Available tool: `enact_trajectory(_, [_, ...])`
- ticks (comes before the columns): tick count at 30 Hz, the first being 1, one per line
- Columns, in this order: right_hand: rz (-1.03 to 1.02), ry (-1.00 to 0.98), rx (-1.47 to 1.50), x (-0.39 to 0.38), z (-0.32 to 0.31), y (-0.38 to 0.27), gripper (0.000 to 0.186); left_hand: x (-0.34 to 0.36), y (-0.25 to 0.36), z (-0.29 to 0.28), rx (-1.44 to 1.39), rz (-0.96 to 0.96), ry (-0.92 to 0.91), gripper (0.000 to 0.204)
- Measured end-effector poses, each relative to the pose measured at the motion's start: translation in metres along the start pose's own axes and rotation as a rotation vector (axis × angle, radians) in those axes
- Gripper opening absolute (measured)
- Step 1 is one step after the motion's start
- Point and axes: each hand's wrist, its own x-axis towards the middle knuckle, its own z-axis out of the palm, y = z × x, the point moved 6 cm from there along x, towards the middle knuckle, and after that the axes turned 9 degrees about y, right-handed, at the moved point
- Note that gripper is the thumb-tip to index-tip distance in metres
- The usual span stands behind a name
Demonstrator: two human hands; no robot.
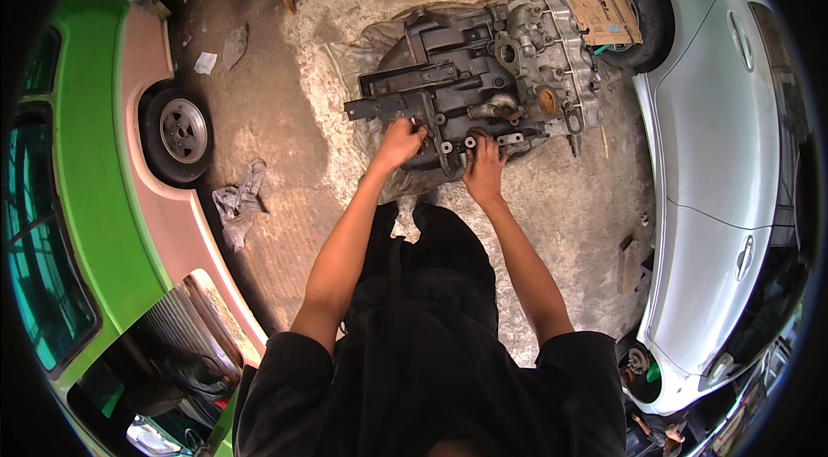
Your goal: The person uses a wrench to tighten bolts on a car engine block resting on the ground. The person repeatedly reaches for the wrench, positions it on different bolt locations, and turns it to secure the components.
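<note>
The engine (466,65) lay on a cloth (345,69) on the floor (561,233). The left hand (400,145) and right hand (486,166) contacted its near side. A green-and-pink car (95,181) stood left, a silver car (716,155) right.

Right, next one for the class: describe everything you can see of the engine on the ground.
The engine is a bulky, metal-looking assembly. Its left part is dark and grimy, with ribs and a flat bar jutting left; its right part is dull silver, with a dark opening and a round, orange-brown one. It lies on a crumpled sheet on the ground. The left hand and right hand touch its near side; whether either grips anything is unclear.
</note>
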Motion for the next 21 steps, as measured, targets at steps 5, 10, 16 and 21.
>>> enact_trajectory(5, [0.004,0.031,0.025,0.0,-0.001,0.0,0.039,-0.047,0.005,0.004,0.153,0.208,0.167,0.015])
enact_trajectory(10, [0.004,-0.001,0.021,0.0,0.0,0.0,0.042,-0.096,-0.009,0.026,0.105,0.297,0.331,0.021])
enact_trajectory(16, [0.007,-0.008,0.035,0.002,-0.001,-0.001,0.042,-0.08,-0.087,0.077,-0.255,0.016,0.25,0.024])
enact_trajectory(21, [0.004,-0.01,0.032,0.002,-0.001,-0.001,0.041,-0.056,-0.122,0.094,-0.234,-0.007,0.291,0.03])
